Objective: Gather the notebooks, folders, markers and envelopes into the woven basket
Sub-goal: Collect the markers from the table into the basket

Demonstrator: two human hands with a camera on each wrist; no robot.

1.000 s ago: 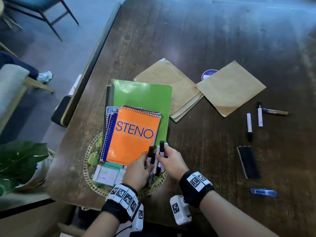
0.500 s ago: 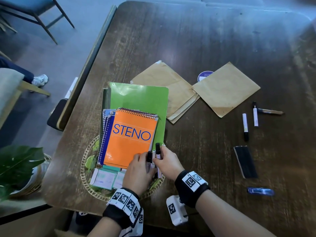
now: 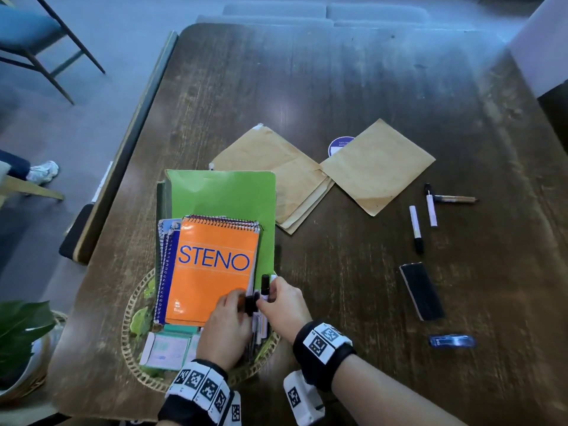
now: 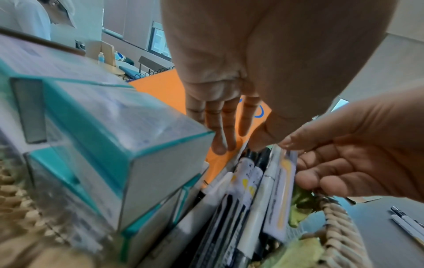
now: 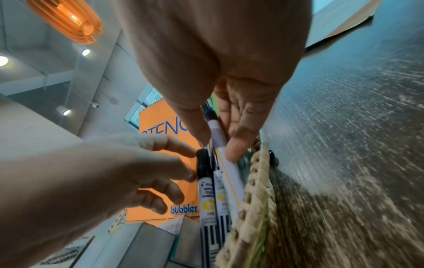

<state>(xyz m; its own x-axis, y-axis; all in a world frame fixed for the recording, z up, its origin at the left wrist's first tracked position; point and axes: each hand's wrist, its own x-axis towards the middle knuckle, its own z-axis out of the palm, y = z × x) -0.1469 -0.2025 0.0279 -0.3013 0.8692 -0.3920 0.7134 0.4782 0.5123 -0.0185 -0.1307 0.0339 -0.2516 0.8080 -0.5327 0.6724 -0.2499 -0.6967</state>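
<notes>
1. Your left hand [image 3: 226, 329] lies nearest you over the round woven wicker basket [image 3: 135, 353], fingers loosely spread, fingertips touching the black cap of one marker in the bundle of white-barrelled markers [image 5: 207, 190].
2. Your right hand [image 3: 284, 305] sits just beside it, thumb and fingers pinching the upper end of one white marker [image 5: 221, 145]. That bundle lies along the basket's right inner edge.
3. Teal-edged white boxes [image 4: 110, 137] sit in the basket at your left wrist.
4. Just beyond your fingertips, the orange spiral-bound STENO notebook [image 3: 212, 269] tops blue spiral notebooks [image 3: 166, 256] and a bright green folder [image 3: 227, 195], all resting over the basket.
5. Further out, on the dark wooden table [image 3: 338, 87], lie two brown paper envelopes [image 3: 276, 167] [image 3: 378, 166], well apart from both hands.
6. To the far right lie two loose white markers [image 3: 415, 229] [image 3: 430, 204], a brown pen [image 3: 455, 198], a black eraser block [image 3: 421, 291] and a small blue object [image 3: 451, 340].
</notes>
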